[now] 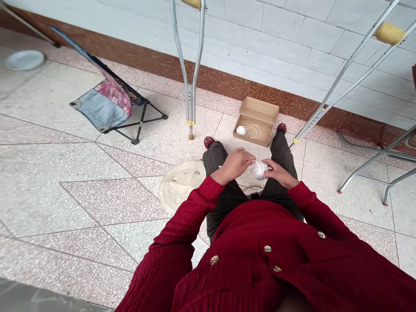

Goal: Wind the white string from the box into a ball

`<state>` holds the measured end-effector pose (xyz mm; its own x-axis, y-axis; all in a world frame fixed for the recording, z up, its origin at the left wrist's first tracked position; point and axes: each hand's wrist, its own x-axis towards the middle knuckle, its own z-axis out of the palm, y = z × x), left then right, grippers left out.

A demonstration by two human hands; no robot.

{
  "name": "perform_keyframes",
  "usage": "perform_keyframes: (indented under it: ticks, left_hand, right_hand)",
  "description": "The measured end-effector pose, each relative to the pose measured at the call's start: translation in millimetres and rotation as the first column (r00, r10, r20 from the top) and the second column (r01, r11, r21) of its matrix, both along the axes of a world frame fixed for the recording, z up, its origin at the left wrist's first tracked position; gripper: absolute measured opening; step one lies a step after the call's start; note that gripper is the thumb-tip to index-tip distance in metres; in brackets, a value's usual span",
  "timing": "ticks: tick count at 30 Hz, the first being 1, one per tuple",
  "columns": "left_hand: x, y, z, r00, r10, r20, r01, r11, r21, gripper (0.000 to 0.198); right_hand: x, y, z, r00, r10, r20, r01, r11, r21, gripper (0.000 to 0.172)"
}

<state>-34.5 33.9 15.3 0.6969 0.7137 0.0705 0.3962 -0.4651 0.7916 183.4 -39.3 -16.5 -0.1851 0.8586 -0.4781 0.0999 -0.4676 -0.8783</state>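
The left hand (233, 165) and the right hand (280, 172) are close together and both grip one fluffy white bundle of string (259, 170), which sits between them, just above the person's knees in dark trousers (216, 158). Past the knees, between two red shoes (208, 142), is one open brown cardboard box (256, 113), near the brown band at the bottom of the white tile wall (282, 47). In the box lie one small white ball of string (241, 130) and a thin loop of string (254, 131). Two metal crutches with yellow grips stand on the speckled tile floor (58, 173): one (190, 73) is beyond the left knee, and one (346, 82) leans farther off to the right. Near the left arm lies one round cream lid with small spots (178, 186). Farther left is one low folding chair with a blue and pink seat (108, 99), and past it one round white plate (25, 60). At the right edge stand the silver legs of one folding stand (377, 167). The red sleeves (195, 212) reach out from a red top with four round buttons (267, 248), and nothing stands between the hands and the knees.
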Motion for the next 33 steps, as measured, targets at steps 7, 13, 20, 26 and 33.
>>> perform_keyframes:
  ticks: [7,13,20,26,33]
  left_hand:
    - [7,-5,-14.9,0.992,0.096,0.079,-0.087,0.991,-0.104,0.029]
    - [12,-26,-29.1,0.975,0.202,0.090,-0.161,0.928,-0.335,0.029]
    - [10,-35,-48.1,0.965,0.259,0.048,-0.225,0.907,-0.355,0.031]
    - [1,-22,-57.3,0.891,0.446,0.088,-0.376,0.832,-0.407,0.039]
    - [-9,-32,-43.6,0.898,0.431,0.091,-0.359,0.837,-0.413,0.043]
  right_hand:
    - [0,-12,25.0,0.863,-0.115,-0.493,0.049,0.988,-0.146,0.040]
    - [-4,-11,31.1,0.773,-0.147,-0.617,0.036,0.981,-0.189,0.048]
    - [-2,-8,14.2,0.781,-0.292,-0.552,0.066,0.918,-0.392,0.032]
    - [6,-16,-5.8,0.803,-0.330,-0.497,-0.003,0.830,-0.557,0.029]
    - [4,17,-40.3,0.649,-0.689,-0.323,0.347,0.645,-0.680,0.023]
